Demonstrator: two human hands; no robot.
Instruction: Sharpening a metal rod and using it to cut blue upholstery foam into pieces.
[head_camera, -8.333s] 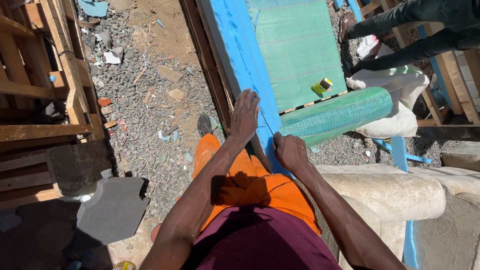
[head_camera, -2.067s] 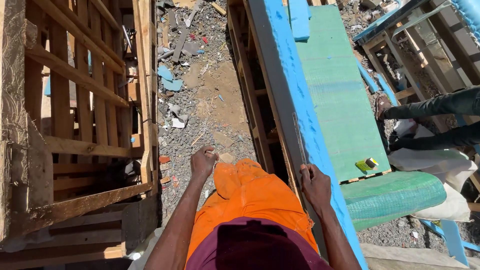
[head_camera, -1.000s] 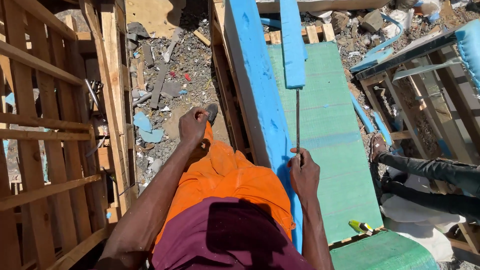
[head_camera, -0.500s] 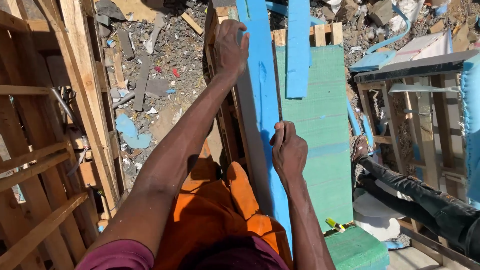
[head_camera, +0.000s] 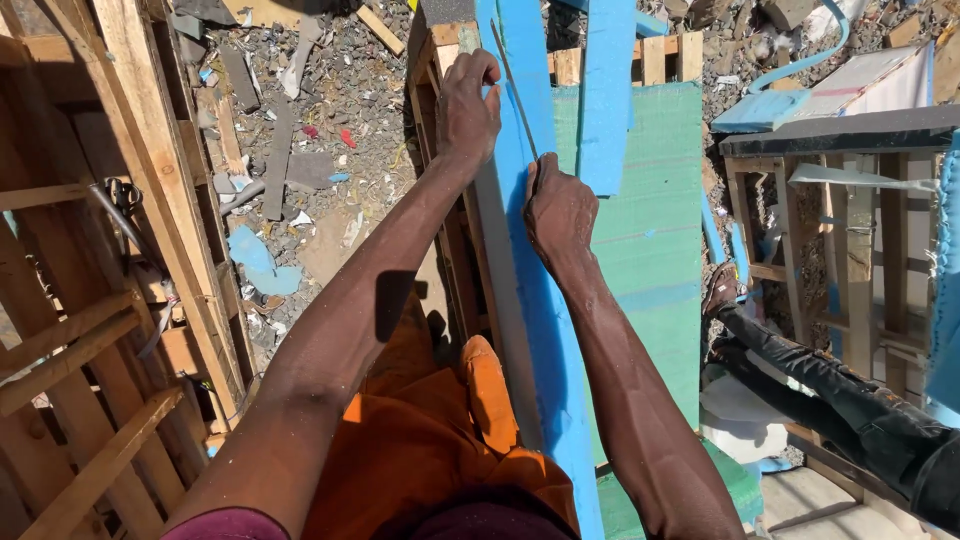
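Note:
A long blue foam slab (head_camera: 540, 320) stands on edge along a wooden frame (head_camera: 450, 240) and runs away from me. My left hand (head_camera: 468, 100) grips the far top of the slab and frame. Just behind it, my right hand (head_camera: 556, 205) is closed around a thin metal blade (head_camera: 516, 100), which lies slanted against the blue foam. To the right of the slab lies a green mesh sheet (head_camera: 650, 220). A loose blue foam strip (head_camera: 606, 90) rests on the sheet.
Bare wooden frames (head_camera: 120, 300) stand at my left, with scissors (head_camera: 122, 195) hanging on one. Gravel with foam and wood scraps (head_camera: 300, 170) lies between. Another person's dark-trousered legs (head_camera: 830, 390) stretch in from the right, by a wooden frame (head_camera: 830, 220).
My right hand has slid farther up the blue slab with the blade, closing in on my left hand. My left hand stays at the slab's far top.

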